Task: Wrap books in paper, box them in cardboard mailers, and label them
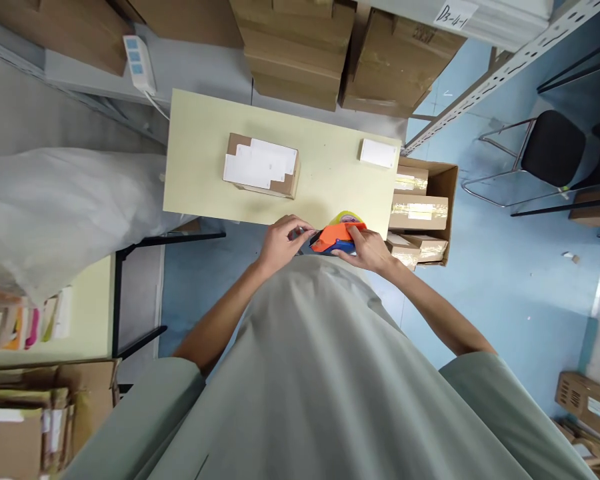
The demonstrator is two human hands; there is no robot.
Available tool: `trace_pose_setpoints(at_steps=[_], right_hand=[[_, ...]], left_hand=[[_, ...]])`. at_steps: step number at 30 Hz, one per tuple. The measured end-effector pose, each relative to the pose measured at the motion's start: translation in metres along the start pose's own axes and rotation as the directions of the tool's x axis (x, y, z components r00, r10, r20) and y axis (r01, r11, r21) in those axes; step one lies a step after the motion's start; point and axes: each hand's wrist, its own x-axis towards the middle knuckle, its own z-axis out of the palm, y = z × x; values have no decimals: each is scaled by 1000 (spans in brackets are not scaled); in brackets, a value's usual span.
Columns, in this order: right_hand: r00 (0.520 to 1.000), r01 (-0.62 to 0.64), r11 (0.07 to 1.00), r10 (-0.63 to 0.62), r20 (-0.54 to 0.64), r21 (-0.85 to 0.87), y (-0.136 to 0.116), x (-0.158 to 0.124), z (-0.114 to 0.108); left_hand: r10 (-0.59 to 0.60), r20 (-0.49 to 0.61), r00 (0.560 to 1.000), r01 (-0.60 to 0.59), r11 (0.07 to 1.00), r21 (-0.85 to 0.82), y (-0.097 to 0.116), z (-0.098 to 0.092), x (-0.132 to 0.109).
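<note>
My right hand grips an orange and blue tape dispenser with a yellowish tape roll, held at the near edge of the pale table. My left hand is closed in a pinch at the dispenser's front end, apparently on the tape end, which is too small to make out. A brown cardboard box with white labels on top sits on the table, farther away and to the left. A small white box lies at the table's far right corner.
An open carton of taped parcels stands on the blue floor right of the table. Stacked cardboard boxes fill metal shelving behind. A grey plastic sack lies left, a black chair right, and a power strip at the back.
</note>
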Motion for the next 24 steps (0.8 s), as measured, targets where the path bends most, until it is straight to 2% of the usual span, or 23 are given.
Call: trace_pose_setpoints(at_steps=[4,7,10,15,19,24], right_hand=[[993,-62,996,68,97,-61,-10,17,-2],[987,-57,994,70,147,-93,-13,26,-1],[984,-64,987,87,158,-145,-1,27,-1],[972,-178,948,210,101,-264,35,29,0],[962,-258,924,273,14,-281,47,47,10],[955,-296,919,293,-53,-261,44,71,26]], left_hand=[[-103,-16,995,102,992,-73,-37,17,1],[-174,-2,985,173,979,-113,-69,25,1],[-234,-59,971,225,966,-126,-103,20,2],[-307,-248,919,284,951,-125,-153,0,13],[-301,-305,903,265,952,-154,-171,5,33],[-317,-401,860,275,948,-162,-181,14,54]])
